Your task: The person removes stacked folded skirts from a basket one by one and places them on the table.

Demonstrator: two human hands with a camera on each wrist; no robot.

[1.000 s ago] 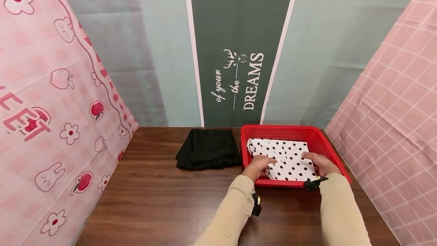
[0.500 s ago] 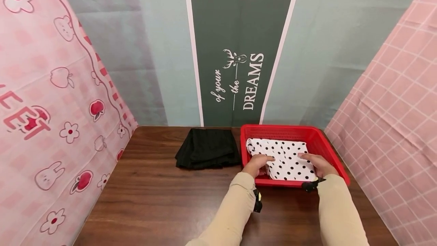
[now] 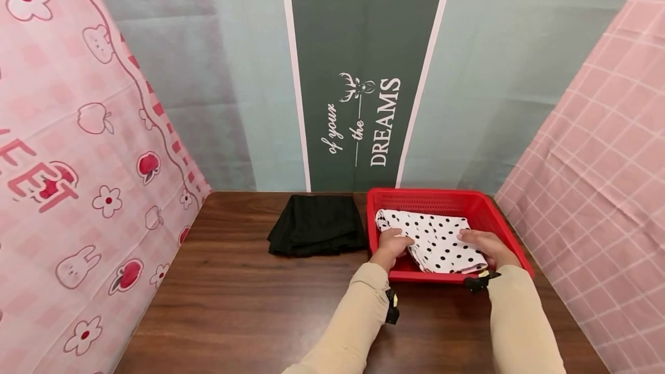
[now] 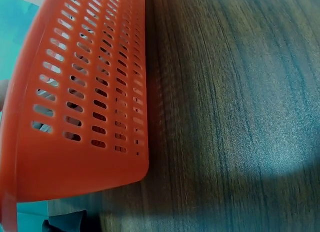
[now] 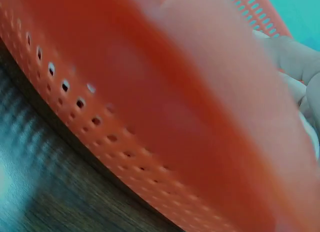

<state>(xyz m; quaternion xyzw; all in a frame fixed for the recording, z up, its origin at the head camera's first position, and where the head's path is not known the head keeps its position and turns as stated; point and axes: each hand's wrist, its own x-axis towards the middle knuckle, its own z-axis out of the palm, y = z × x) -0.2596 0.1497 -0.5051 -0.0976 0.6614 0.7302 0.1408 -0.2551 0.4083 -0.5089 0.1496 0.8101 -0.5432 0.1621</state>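
A folded white cloth with black polka dots (image 3: 441,241) lies in a red plastic basket (image 3: 431,194) on the right of the table. At the cloth's left edge, my left hand (image 3: 391,249) grips it, thumb on top and the other fingers mostly hidden. My right hand (image 3: 490,246) holds the opposite edge, its thumb over the cloth and its fingertips out of sight. The left wrist view is mostly filled by the slotted basket wall (image 4: 75,167). Beyond the blurred basket rim in the right wrist view, curled fingers (image 5: 295,56) show beside something white.
Left of the basket, a folded black cloth (image 3: 319,227) lies on the brown wooden table (image 3: 249,305). A grey-green curtain with lettering (image 3: 358,27) hangs behind. Pink patterned cloths (image 3: 104,149) enclose both sides.
The polka-dot cloth's near-left part has shifted rightward and bunched up, baring more of the basket floor. My left hand's fingers now show further over its left edge. The black cloth has stayed put.
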